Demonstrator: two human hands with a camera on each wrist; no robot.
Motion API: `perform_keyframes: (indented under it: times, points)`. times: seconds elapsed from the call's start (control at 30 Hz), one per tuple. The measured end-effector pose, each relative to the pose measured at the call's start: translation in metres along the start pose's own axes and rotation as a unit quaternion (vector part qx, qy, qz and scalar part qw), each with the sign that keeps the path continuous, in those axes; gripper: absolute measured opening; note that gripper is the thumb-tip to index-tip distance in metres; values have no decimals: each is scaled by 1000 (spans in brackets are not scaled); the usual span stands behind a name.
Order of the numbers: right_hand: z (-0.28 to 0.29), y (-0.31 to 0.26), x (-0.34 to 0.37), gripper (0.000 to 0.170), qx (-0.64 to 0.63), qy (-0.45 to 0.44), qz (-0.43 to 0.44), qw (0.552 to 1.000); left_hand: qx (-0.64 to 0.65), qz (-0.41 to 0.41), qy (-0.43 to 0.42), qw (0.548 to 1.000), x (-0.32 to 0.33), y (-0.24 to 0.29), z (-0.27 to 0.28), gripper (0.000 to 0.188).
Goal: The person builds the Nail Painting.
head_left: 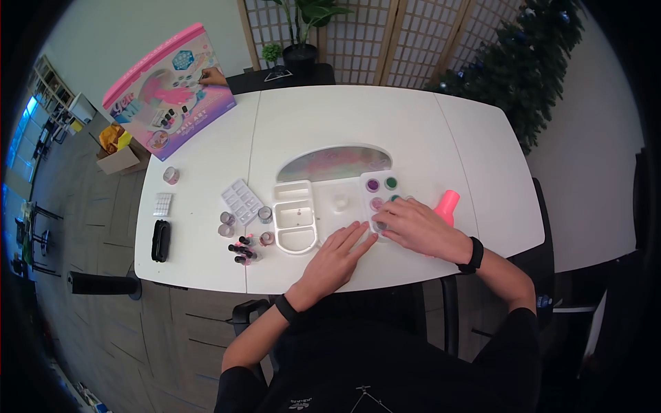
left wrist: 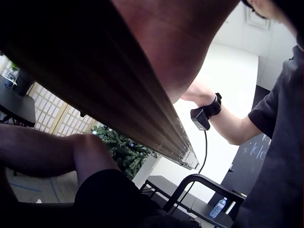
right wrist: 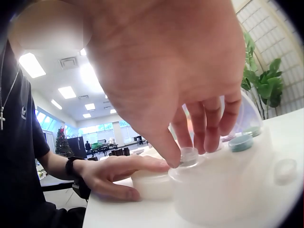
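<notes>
A white plastic nail-art station with a compartment tray (head_left: 316, 224), a curved mirror (head_left: 334, 167) and a jar holder (head_left: 367, 180) lies before me. My right hand (head_left: 425, 230) pinches a small clear jar (right wrist: 189, 156) between thumb and fingers at the holder's near left corner. Around it in the holder sit a purple jar (head_left: 372, 185), a green jar (head_left: 391, 183) and a pink one (head_left: 376, 204). With fingers extended, my left hand (head_left: 330, 265) rests at the station's front edge. The left wrist view shows no fingers.
A bright pink plastic piece (head_left: 448, 202) lies right of the right hand. Leftward are a white grid tray (head_left: 241, 201), several small jars, dark-capped polish bottles (head_left: 242, 251) and a black case (head_left: 160, 241). A nail art box (head_left: 172, 96) stands at the back left.
</notes>
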State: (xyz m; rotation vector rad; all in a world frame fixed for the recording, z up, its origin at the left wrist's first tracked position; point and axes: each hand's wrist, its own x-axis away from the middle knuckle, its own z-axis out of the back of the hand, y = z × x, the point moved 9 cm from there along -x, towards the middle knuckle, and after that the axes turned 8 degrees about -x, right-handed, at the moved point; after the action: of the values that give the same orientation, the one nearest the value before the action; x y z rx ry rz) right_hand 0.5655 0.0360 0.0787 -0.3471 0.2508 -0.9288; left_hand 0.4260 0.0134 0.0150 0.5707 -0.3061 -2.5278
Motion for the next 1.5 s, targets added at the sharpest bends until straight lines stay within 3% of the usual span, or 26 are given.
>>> perform_keyframes:
  times: [1.23, 1.33, 1.5]
  points:
    - [4, 4, 3, 24, -111, 23, -54, 992, -8, 5, -1, 1000, 0, 0, -1, 72]
    - [6, 0, 5, 23, -91, 49, -10, 995, -2, 5, 0, 1000, -1, 0, 0, 71]
    - [26, 35, 18, 21, -59, 76, -88, 991, -10, 5, 1, 1000, 0, 0, 1, 68]
